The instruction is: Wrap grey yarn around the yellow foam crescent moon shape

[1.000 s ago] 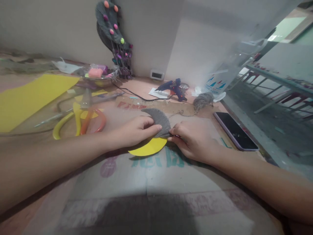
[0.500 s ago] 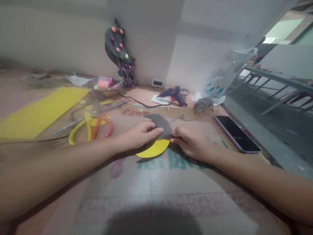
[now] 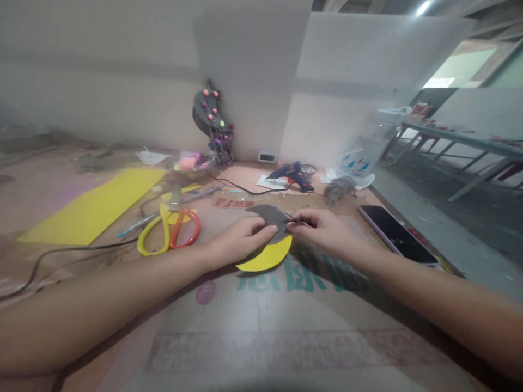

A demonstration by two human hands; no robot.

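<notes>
1. Around the middle of the table (image 3: 245, 171), a crescent (image 3: 265, 258), gray above and yellow below, sits over a printed sheet (image 3: 261, 316), between the two hands.
2. The left hand (image 3: 242, 238) pinches the gray part, thumb on top, just as it did a second ago.
3. The right hand (image 3: 321, 228) pinches a thin dark item (image 3: 299, 220), too small to identify, beside the crescent's right edge; its fingers now sit higher against that edge, and the item shows more clearly.
4. The view has tilted upward, bringing a ceiling light (image 3: 423, 7) into sight, while the scissors (image 3: 165, 219) remain left of the hands.
</notes>
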